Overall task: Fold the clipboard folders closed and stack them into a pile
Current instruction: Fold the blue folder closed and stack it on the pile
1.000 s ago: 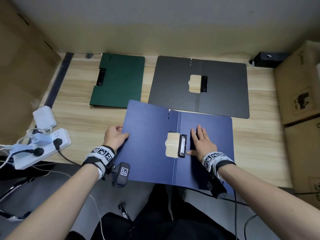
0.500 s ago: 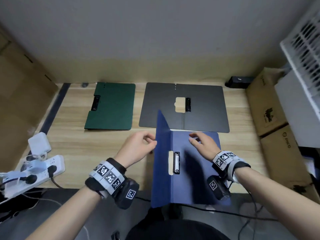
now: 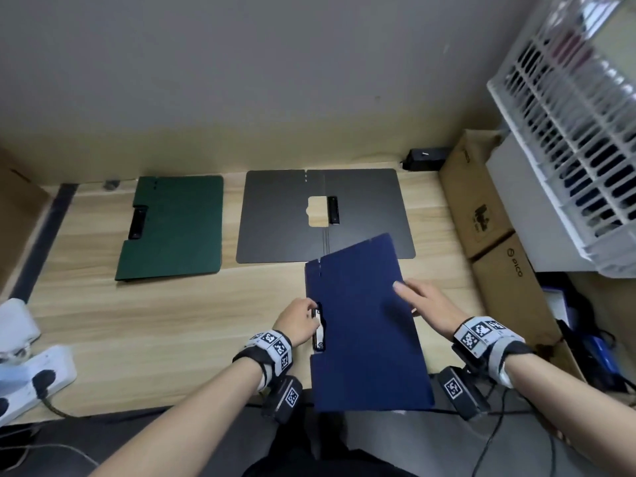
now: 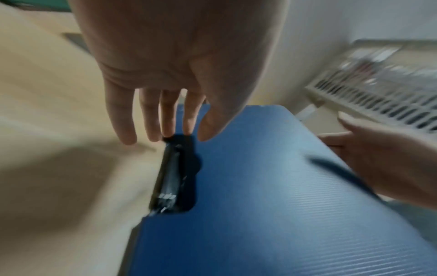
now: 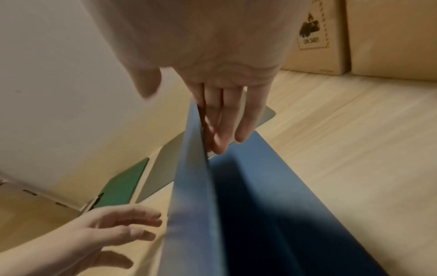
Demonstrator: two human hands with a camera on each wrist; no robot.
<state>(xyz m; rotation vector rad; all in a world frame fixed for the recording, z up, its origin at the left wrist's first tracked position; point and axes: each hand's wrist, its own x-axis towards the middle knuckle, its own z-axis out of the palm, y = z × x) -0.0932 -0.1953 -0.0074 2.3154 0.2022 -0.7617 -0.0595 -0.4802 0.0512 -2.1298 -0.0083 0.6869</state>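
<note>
The blue folder (image 3: 364,339) lies at the front of the wooden table (image 3: 172,321), its cover almost down on the lower half. In the right wrist view a narrow wedge remains between cover (image 5: 189,186) and lower half (image 5: 272,186). My right hand (image 3: 423,301) is at the cover's right edge, with straight fingers (image 5: 224,121) under the cover and the thumb above it. My left hand (image 3: 299,321) touches the black clip (image 3: 319,330) at the spine with straight fingers (image 4: 165,121). A green folder (image 3: 172,228) lies closed at the back left. A dark grey folder (image 3: 282,218) lies open flat beside it.
A white power strip (image 3: 31,380) with plugs sits at the left front. Cardboard boxes (image 3: 481,208) line the right edge, with a white slotted crate (image 3: 568,132) above them. A small black box (image 3: 425,159) stands by the back wall. Cables hang off the front edge.
The blue folder's left cover swung up and over onto the right half. My left hand moved from the cover's left edge to the clip. My right hand left the inner board for the cover's edge.
</note>
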